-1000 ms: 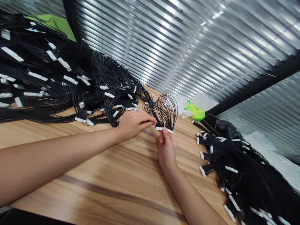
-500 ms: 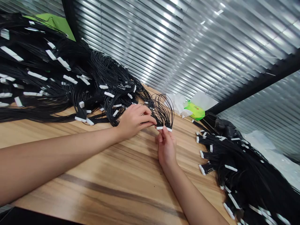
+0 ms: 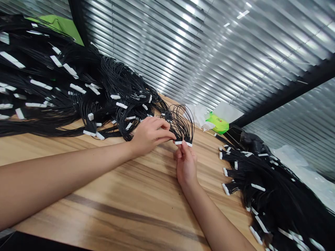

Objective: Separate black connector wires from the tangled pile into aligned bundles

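A white connector (image 3: 188,144) with a row of black wires (image 3: 186,122) looping up and back from it is pinched in my right hand (image 3: 187,164), thumb on its near face. My left hand (image 3: 153,134) reaches in from the left, with thumb and forefinger closed together at the connector's left end, by the wires. Whatever sits between those left fingertips is too small to make out. The wires run back to the left, toward a large tangled heap of black wire harnesses (image 3: 120,78) with white connectors.
Another heap of black wires with white connectors (image 3: 282,195) lies to the right on the wooden table (image 3: 136,198). Behind my hands are a green tissue pack (image 3: 219,124) and crumpled white tissue (image 3: 200,115). A corrugated metal wall (image 3: 167,45) rises at the back.
My left fingertips have shifted very slightly right along the connector. The right hand and the connector stay in place.
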